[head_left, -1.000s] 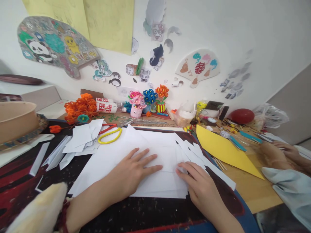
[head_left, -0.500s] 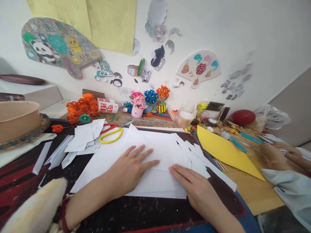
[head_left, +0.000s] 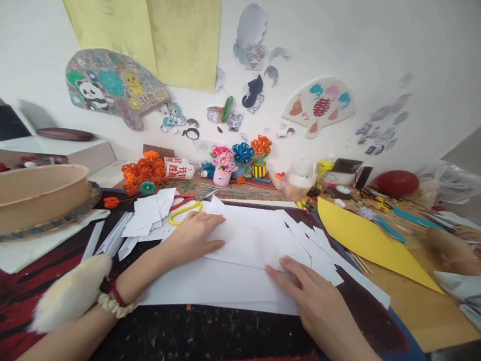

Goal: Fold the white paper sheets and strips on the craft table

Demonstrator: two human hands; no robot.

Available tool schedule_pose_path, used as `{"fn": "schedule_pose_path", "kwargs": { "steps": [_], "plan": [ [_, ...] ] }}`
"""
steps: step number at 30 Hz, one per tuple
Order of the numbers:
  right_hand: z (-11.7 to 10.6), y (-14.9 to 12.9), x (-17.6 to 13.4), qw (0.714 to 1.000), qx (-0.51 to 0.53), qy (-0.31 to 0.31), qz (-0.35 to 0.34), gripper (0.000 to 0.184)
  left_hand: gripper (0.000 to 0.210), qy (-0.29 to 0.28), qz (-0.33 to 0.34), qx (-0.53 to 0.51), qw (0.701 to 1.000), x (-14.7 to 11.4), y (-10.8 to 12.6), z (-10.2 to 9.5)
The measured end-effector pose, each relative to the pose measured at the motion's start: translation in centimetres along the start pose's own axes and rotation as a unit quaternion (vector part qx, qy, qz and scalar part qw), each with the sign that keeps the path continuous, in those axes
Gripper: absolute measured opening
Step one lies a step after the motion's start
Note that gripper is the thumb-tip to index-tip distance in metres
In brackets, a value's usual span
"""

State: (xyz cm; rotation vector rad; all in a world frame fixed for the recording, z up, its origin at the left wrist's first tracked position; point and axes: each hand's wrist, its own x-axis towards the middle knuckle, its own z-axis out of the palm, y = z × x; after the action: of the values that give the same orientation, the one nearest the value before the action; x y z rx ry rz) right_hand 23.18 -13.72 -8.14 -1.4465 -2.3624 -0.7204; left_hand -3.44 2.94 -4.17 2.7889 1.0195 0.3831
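Note:
A white paper sheet (head_left: 248,240) lies over a larger white sheet (head_left: 221,283) on the dark table mat. My left hand (head_left: 193,233) rests on the left part of the upper sheet, thumb apart from the other fingers. Lower right, my right hand (head_left: 306,288) lies with its fingers spread, the tips touching the paper by the upper sheet's bottom edge. Scissors with yellow and red handles (head_left: 184,213) lie just beyond my left hand, their blades partly hidden. Cut white paper pieces (head_left: 148,215) are piled to the left, and more paper strips (head_left: 315,245) lie to the right.
A round tan container (head_left: 41,185) stands at far left. Orange craft flowers (head_left: 146,170) and small flower pots (head_left: 221,175) line the wall. Yellow paper (head_left: 376,245) lies on the right, near another person's hand (head_left: 454,250). A red balloon (head_left: 397,183) sits behind.
My left hand has slid left and its fingers are drawn closer together. The fingers of my right hand have spread. The view has shifted, so things appear further right.

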Motion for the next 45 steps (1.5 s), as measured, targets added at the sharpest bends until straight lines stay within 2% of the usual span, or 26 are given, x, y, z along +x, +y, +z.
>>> {"fn": "schedule_pose_path", "kwargs": {
  "steps": [5,9,11,15,20,28,34,45],
  "plan": [
    [0.0,-2.5,0.6,1.0,-0.001,0.022,0.001,0.057,0.046,0.0,0.008,-0.019,1.0,0.4,-0.4,0.2],
    [0.5,-5.2,1.3,0.999,0.029,-0.019,-0.005,0.064,0.044,0.001,0.01,-0.032,0.999,0.4,-0.5,0.2],
    [1.0,-6.2,1.7,0.998,0.048,-0.03,0.021,0.069,0.045,-0.002,0.011,-0.038,0.999,0.3,-0.5,0.2],
    [1.7,-7.4,2.5,0.994,0.078,-0.026,0.075,0.067,0.05,-0.022,0.008,-0.044,0.999,0.0,-0.6,0.0],
    [1.7,-7.7,3.2,0.989,0.104,-0.041,0.1,0.063,0.058,-0.061,0.012,-0.046,0.997,-0.3,-0.9,-0.3],
    [1.1,-7.9,4.0,0.978,0.14,-0.063,0.143,0.047,0.072,-0.134,0.02,-0.054,0.989,-0.5,-1.1,-1.7],
    [0.7,-7.7,4.5,0.983,0.106,-0.076,0.13,0.047,0.079,-0.154,0.029,-0.067,0.985,-0.6,-1.5,-1.7],
    [0.0,-7.9,5.6,0.982,0.089,-0.099,0.132,0.047,0.08,-0.148,0.025,-0.065,0.986,-0.8,-1.3,-1.7]
  ]
}}
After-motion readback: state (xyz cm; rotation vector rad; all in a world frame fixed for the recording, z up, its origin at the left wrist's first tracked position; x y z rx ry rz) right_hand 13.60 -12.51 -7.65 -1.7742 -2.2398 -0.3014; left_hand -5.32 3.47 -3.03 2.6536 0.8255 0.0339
